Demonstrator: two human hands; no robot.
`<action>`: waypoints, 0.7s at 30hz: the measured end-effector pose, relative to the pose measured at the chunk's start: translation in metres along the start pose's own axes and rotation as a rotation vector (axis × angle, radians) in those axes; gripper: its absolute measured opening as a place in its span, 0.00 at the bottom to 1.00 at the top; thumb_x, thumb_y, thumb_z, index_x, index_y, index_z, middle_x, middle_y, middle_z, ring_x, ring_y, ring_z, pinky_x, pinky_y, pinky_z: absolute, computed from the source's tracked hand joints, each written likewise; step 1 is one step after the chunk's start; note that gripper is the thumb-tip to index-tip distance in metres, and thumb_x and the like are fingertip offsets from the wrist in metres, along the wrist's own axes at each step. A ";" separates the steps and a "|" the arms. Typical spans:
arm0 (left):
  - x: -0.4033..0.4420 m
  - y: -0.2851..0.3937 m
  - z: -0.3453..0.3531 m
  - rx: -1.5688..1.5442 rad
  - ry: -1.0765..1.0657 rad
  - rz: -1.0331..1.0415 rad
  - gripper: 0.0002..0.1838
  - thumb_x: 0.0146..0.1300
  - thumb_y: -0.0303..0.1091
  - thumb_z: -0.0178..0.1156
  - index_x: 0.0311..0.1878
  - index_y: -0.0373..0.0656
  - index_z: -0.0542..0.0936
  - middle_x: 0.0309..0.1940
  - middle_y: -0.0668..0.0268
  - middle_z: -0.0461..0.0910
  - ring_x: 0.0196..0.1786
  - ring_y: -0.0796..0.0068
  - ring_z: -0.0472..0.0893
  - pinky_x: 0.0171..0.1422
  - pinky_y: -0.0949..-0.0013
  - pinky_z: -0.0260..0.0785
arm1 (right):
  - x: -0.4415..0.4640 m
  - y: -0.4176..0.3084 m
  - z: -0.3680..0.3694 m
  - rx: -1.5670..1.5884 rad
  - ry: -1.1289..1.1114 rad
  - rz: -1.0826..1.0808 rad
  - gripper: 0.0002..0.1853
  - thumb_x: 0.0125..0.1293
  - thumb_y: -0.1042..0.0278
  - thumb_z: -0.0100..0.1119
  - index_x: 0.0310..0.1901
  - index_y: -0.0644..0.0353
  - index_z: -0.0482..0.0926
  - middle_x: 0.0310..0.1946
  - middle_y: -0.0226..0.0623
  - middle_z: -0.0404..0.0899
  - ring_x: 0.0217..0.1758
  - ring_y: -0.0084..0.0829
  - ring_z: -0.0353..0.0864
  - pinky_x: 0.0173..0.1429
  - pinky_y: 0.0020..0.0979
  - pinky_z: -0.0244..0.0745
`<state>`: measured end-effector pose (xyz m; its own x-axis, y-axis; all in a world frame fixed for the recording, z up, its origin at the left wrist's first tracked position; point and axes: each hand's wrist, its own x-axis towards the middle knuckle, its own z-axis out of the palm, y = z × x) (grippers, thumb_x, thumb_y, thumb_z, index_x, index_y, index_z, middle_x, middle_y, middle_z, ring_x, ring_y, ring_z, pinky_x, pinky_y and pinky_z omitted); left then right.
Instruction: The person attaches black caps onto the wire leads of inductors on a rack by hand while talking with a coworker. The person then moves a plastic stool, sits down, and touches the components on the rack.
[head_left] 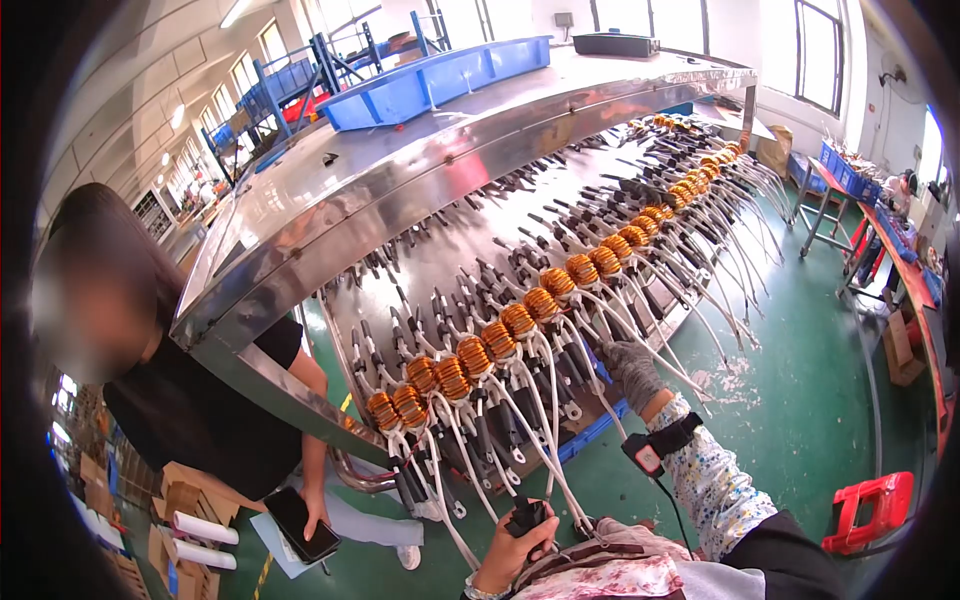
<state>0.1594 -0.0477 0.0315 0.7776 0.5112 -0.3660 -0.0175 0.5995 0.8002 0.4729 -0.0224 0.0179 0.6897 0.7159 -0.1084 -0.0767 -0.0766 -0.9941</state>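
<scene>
A long row of copper-wound toroidal coils (541,303) lies along the lower metal shelf, with white leads and black sleeves sticking out on both sides. My right hand (634,371), in a grey glove, is in among the white cables (652,345) on the near side of the row. Its fingers look curled, but the leads partly hide them and what they hold. Low in the view and close to my body, my left hand (517,548) is bare and closed around a small black object (527,516). Long white leads hang down beside it.
Above the coils runs a metal tabletop (455,150) bearing a blue tray (440,80) and a black tray (616,44). At left stands a person (200,420) holding a phone (301,523) and papers. A red frame-like object (868,512) is at lower right, near a workbench (905,290).
</scene>
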 end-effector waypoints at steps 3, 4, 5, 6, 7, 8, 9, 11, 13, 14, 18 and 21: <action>-0.001 0.002 -0.001 -0.006 0.015 0.007 0.08 0.59 0.28 0.60 0.39 0.39 0.73 0.20 0.70 0.70 0.20 0.85 0.68 0.19 0.82 0.56 | -0.018 -0.015 0.004 0.182 -0.010 -0.042 0.10 0.61 0.67 0.55 0.28 0.65 0.77 0.22 0.29 0.74 0.22 0.23 0.72 0.26 0.25 0.66; -0.003 -0.001 -0.003 -0.018 0.042 0.006 0.07 0.59 0.28 0.60 0.39 0.39 0.73 0.21 0.70 0.71 0.20 0.85 0.69 0.19 0.82 0.56 | -0.020 -0.014 0.012 0.176 -0.020 -0.037 0.10 0.61 0.67 0.55 0.28 0.65 0.77 0.22 0.29 0.74 0.22 0.23 0.72 0.26 0.25 0.66; -0.005 -0.002 -0.005 -0.029 0.067 0.004 0.07 0.59 0.28 0.60 0.38 0.39 0.73 0.21 0.70 0.71 0.20 0.85 0.69 0.19 0.82 0.56 | -0.022 -0.011 0.017 0.275 0.038 0.037 0.10 0.62 0.67 0.55 0.28 0.64 0.78 0.22 0.25 0.72 0.22 0.19 0.67 0.25 0.23 0.62; -0.005 -0.001 -0.006 -0.036 0.073 0.003 0.07 0.59 0.28 0.60 0.38 0.39 0.73 0.21 0.70 0.71 0.20 0.85 0.69 0.19 0.82 0.56 | -0.024 -0.009 0.019 0.374 0.101 0.112 0.10 0.63 0.66 0.54 0.29 0.63 0.78 0.21 0.22 0.70 0.21 0.16 0.61 0.24 0.21 0.57; -0.005 0.000 -0.007 -0.048 0.077 -0.015 0.07 0.59 0.28 0.60 0.39 0.40 0.73 0.21 0.70 0.71 0.20 0.85 0.69 0.19 0.82 0.56 | -0.025 -0.011 0.019 0.205 0.145 0.088 0.10 0.63 0.67 0.54 0.31 0.65 0.78 0.22 0.23 0.72 0.20 0.17 0.63 0.24 0.20 0.59; -0.006 0.000 -0.007 -0.057 0.080 -0.036 0.07 0.59 0.28 0.60 0.39 0.40 0.73 0.21 0.70 0.71 0.21 0.85 0.69 0.19 0.82 0.56 | -0.014 0.007 0.018 0.204 0.148 0.094 0.10 0.63 0.67 0.54 0.31 0.65 0.78 0.22 0.23 0.72 0.20 0.17 0.63 0.24 0.20 0.59; -0.006 0.000 -0.007 -0.056 0.079 -0.038 0.07 0.59 0.28 0.60 0.39 0.40 0.73 0.21 0.70 0.71 0.21 0.85 0.69 0.19 0.82 0.56 | 0.009 0.036 0.017 -0.080 0.192 -0.226 0.10 0.64 0.66 0.53 0.32 0.65 0.78 0.23 0.24 0.73 0.20 0.17 0.64 0.24 0.21 0.60; -0.006 0.001 -0.006 0.014 0.061 -0.056 0.08 0.58 0.28 0.60 0.39 0.40 0.73 0.22 0.70 0.71 0.21 0.85 0.70 0.19 0.82 0.56 | 0.010 0.020 0.023 -0.289 0.135 -0.146 0.13 0.66 0.63 0.51 0.38 0.68 0.75 0.25 0.25 0.74 0.23 0.17 0.67 0.26 0.22 0.62; -0.007 0.002 -0.006 0.001 0.081 -0.028 0.08 0.58 0.28 0.60 0.39 0.39 0.73 0.22 0.69 0.72 0.21 0.85 0.70 0.18 0.82 0.56 | -0.008 0.011 0.025 -0.555 0.271 -0.433 0.13 0.66 0.63 0.50 0.39 0.67 0.75 0.26 0.25 0.74 0.24 0.16 0.67 0.26 0.23 0.61; -0.009 -0.001 -0.006 -0.018 0.099 -0.007 0.08 0.58 0.28 0.60 0.39 0.39 0.73 0.21 0.69 0.72 0.20 0.85 0.69 0.18 0.83 0.56 | -0.017 0.009 0.025 -0.821 0.405 -0.719 0.14 0.67 0.62 0.49 0.40 0.67 0.75 0.27 0.26 0.74 0.25 0.16 0.67 0.26 0.23 0.60; -0.012 -0.009 -0.014 -0.098 0.109 0.017 0.08 0.59 0.28 0.60 0.40 0.39 0.73 0.22 0.67 0.74 0.20 0.85 0.70 0.18 0.83 0.56 | -0.018 0.025 0.009 -0.158 0.040 -0.197 0.12 0.67 0.59 0.48 0.34 0.59 0.74 0.28 0.32 0.77 0.28 0.21 0.76 0.29 0.20 0.67; -0.007 -0.004 -0.013 -0.109 -0.004 0.034 0.09 0.61 0.30 0.58 0.42 0.36 0.74 0.26 0.62 0.77 0.22 0.84 0.72 0.19 0.83 0.57 | -0.001 0.012 0.009 0.384 -0.022 0.099 0.11 0.66 0.58 0.49 0.31 0.55 0.74 0.22 0.29 0.75 0.21 0.23 0.73 0.23 0.22 0.67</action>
<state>0.1456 -0.0460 0.0248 0.7780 0.5298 -0.3378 -0.1116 0.6456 0.7555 0.4651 -0.0179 0.0059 0.6505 0.7329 -0.1994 -0.4089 0.1166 -0.9051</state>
